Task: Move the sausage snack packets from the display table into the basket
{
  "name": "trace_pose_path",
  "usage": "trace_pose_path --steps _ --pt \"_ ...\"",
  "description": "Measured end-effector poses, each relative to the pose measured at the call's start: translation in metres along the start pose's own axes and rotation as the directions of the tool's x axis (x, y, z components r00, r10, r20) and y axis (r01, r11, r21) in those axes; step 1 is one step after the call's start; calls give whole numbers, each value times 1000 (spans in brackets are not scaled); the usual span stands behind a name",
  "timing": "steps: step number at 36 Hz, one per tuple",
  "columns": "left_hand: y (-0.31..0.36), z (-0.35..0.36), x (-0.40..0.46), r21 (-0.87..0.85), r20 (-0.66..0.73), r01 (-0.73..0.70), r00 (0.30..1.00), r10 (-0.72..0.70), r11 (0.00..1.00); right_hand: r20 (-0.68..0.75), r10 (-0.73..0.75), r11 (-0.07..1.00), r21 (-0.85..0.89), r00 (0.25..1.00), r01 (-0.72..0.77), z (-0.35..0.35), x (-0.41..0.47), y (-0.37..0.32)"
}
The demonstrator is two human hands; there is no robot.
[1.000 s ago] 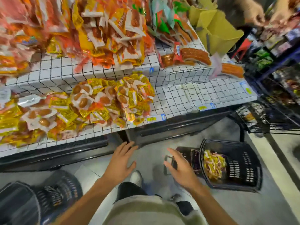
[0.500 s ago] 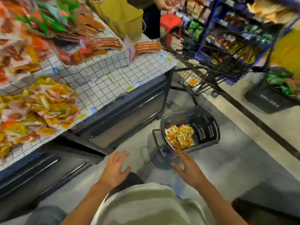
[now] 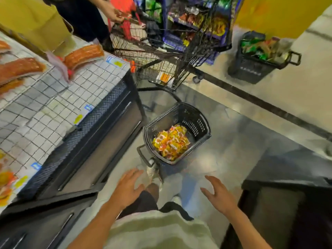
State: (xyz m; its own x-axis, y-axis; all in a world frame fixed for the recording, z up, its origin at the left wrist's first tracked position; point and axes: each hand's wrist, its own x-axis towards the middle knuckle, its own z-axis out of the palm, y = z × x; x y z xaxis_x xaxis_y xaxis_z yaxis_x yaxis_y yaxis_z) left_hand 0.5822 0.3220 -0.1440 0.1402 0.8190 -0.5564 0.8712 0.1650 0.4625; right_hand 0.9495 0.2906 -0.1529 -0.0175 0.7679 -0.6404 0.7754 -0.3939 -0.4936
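Note:
A black plastic basket (image 3: pixel 203 123) stands on the floor ahead of me, holding a heap of yellow and orange sausage snack packets (image 3: pixel 171 141). My left hand (image 3: pixel 128 188) hovers below the basket's near-left corner, fingers spread, empty. My right hand (image 3: pixel 218 194) is held out to the right of it, fingers straight, empty too. Both hands are short of the basket and touch nothing. The display table (image 3: pixel 59 105) runs along the left; a few more yellow packets (image 3: pixel 6 178) show at its lower-left edge.
Large orange sausage packs (image 3: pixel 83 54) lie on the table's far end. A wire shopping cart (image 3: pixel 161 56) stands beyond the basket, and another person's hand (image 3: pixel 115 14) reaches over it. A second black basket (image 3: pixel 258 58) of green packets sits at the right. A dark counter (image 3: pixel 287 203) is near right.
The view has swung right, away from the table's packet pile toward the basket on the floor. Both hands stay empty and have spread further apart.

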Motion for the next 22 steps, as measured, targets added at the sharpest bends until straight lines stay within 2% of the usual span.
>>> trace_pose_path --steps 10,15,22 --pt "0 -45 110 -5 99 -81 992 81 997 -21 186 982 48 982 -185 -17 58 -36" --pt "6 -62 161 45 191 -143 973 132 989 -15 200 980 4 980 -200 -38 102 -65" --pt "5 -60 224 28 208 -56 977 49 998 122 143 989 -61 982 -137 -61 165 -93"
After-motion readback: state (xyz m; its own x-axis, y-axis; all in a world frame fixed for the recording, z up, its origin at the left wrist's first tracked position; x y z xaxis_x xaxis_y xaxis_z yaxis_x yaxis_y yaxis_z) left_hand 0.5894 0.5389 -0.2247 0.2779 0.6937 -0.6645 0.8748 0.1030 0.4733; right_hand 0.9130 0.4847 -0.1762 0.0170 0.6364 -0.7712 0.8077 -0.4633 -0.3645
